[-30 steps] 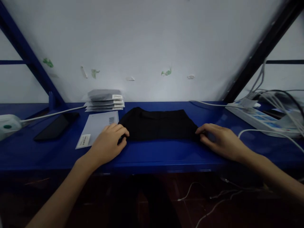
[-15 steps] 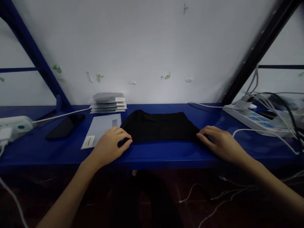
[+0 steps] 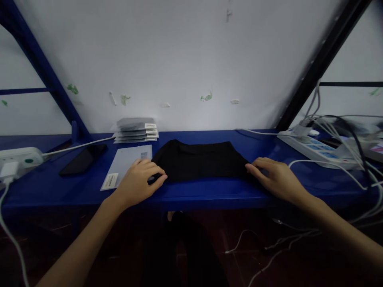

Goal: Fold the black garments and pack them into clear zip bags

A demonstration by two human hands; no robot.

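Note:
A folded black garment [image 3: 200, 161] lies flat in the middle of the blue shelf [image 3: 209, 191]. My left hand [image 3: 139, 183] rests at its left edge, fingers curled and pinching the near left corner of the cloth. My right hand [image 3: 277, 177] sits at the right edge, fingers bent with the tips touching the near right corner. A grey flat packet [image 3: 127, 161] with a white label lies partly under my left hand.
A stack of grey packets [image 3: 136, 129] stands against the white wall. A black phone [image 3: 82, 159] lies at left near a white plug block [image 3: 18, 157] with its cable. A white power strip [image 3: 314, 149] and tangled cables fill the right side.
Both hands stay at the garment's corners. The view has shifted slightly, so the shelf sits a little more to the right and lower than one second ago.

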